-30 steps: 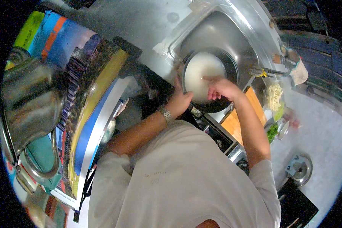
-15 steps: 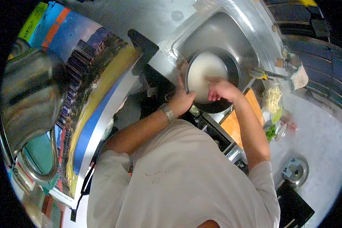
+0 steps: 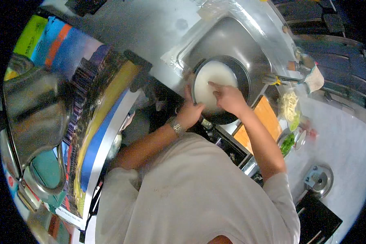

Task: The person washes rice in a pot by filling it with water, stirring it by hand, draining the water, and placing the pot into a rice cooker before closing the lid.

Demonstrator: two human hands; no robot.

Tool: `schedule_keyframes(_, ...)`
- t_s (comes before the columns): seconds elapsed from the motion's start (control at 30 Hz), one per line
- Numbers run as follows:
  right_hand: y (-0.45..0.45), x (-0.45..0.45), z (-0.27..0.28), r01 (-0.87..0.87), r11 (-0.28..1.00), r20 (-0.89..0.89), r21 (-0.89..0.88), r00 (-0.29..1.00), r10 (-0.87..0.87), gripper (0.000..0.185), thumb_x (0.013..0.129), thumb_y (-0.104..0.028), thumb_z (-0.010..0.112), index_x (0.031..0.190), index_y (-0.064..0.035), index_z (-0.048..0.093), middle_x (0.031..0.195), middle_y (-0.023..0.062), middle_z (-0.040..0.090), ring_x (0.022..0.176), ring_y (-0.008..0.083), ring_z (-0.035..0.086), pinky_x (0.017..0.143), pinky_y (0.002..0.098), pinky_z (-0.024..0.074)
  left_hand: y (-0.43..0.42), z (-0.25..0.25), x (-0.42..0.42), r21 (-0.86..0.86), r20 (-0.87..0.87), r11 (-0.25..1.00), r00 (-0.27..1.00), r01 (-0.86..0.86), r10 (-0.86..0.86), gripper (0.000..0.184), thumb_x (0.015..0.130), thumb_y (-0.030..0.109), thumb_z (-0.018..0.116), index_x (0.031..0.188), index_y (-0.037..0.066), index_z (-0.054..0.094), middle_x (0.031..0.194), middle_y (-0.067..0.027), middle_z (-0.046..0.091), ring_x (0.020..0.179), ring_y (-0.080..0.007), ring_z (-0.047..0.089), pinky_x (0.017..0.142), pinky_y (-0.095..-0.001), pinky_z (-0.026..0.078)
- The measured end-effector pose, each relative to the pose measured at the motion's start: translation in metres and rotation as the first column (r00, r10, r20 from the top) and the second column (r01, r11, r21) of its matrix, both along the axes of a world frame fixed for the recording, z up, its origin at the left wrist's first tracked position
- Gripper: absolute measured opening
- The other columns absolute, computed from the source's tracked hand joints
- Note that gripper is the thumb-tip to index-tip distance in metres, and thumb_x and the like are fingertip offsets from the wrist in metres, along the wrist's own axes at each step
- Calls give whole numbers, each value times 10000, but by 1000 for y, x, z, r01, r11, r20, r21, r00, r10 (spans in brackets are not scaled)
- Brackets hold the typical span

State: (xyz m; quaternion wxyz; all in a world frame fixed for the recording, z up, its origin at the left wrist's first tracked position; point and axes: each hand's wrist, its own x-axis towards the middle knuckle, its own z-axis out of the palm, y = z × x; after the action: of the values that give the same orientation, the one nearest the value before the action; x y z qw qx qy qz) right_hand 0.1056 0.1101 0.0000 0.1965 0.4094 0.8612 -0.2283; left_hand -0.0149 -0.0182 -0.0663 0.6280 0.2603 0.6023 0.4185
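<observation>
A dark round pot (image 3: 243, 75) stands tilted at the near end of the steel sink (image 3: 232, 34). Cloudy white liquid (image 3: 221, 73) pools toward its left side, and whatever lies under the surface is hidden. My left hand (image 3: 189, 113), with a metal watch at the wrist, grips the pot's left rim, thumb on the near edge. Over the liquid is my right hand (image 3: 231, 99), holding nothing. Its index finger stretches out to the surface while the other fingers are partly curled; whether the fingertip is wet cannot be made out.
Right of the sink lie a wooden cutting board (image 3: 262, 124), pale noodle-like strips (image 3: 289, 105) in a container, chopped greens (image 3: 288, 141) and a metal lid (image 3: 321, 179). A utensil with a yellow part (image 3: 277, 80) rests at the sink's edge. A printed box (image 3: 97, 105) stands left.
My right hand has shifted left over the liquid, and its index finger now points out straight. The left hand keeps its grip on the rim. The view has shifted slightly.
</observation>
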Motion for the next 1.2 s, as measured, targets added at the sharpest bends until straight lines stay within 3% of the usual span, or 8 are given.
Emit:
schedule_keyframes(0.1,-1,15,3,26,994,-112,104,994,-14,295,808,-189,593,1086,-96,623,911,169,641,844,326,622,769,402,493,-5,-34,9,148,108,984,991,-94,79,902,830,82,529,1417,-38,-146,1434,-271,267,1295,-332,365,1054,-356,317)
schedule_keyframes(0.2,5,25,15,30,941,-296,338,952,76,265,743,-130,641,1004,-88,617,978,153,611,914,342,576,798,419,483,0,-16,0,130,-202,981,973,141,-113,873,817,28,502,1429,-13,-120,1435,-246,277,1291,-327,371,1061,-362,312)
schedule_keyframes(0.37,20,58,17,362,747,-442,558,891,-101,461,736,-170,693,1161,-54,554,1134,152,533,1052,353,492,917,413,419,4,3,4,24,48,992,991,-127,126,770,820,11,476,1446,14,28,1423,-211,309,1293,-303,358,1071,-374,297)
schedule_keyframes(0.43,24,80,6,456,768,-416,450,868,-272,467,812,-266,651,1197,-30,530,1136,189,566,1061,368,525,923,416,427,7,8,3,1,66,992,990,-128,128,738,828,15,478,1445,11,74,1417,-204,320,1291,-296,358,1071,-376,295)
schedule_keyframes(0.5,26,96,3,638,755,-231,-151,720,-655,459,871,-333,587,1183,-2,522,1110,227,599,1042,376,568,906,415,442,8,-1,6,-65,135,986,978,-152,160,733,843,42,503,1446,23,87,1409,-194,337,1276,-294,376,1061,-371,307)
schedule_keyframes(0.7,33,125,9,675,732,-473,-93,617,-630,479,920,-413,507,1143,7,567,1073,213,634,1005,339,608,865,391,465,35,-5,4,-65,182,997,982,-43,54,763,851,185,562,1447,36,110,1399,-164,360,1270,-261,374,1044,-373,326)
schedule_keyframes(0.77,49,141,12,708,469,-402,-528,277,-873,474,936,-414,484,1131,6,583,1069,191,646,967,275,621,847,344,470,54,1,9,-56,52,989,989,-133,136,523,788,164,553,1280,77,397,1155,-103,546,949,-221,534,777,-356,443)
schedule_keyframes(1.2,121,275,-36,848,485,-536,-214,313,-784,308,924,-234,523,1115,-6,600,887,81,649,712,147,607,596,291,487,137,14,41,-242,193,965,969,-105,153,439,865,196,497,1267,53,390,1083,-65,597,924,-202,599,693,-349,524)
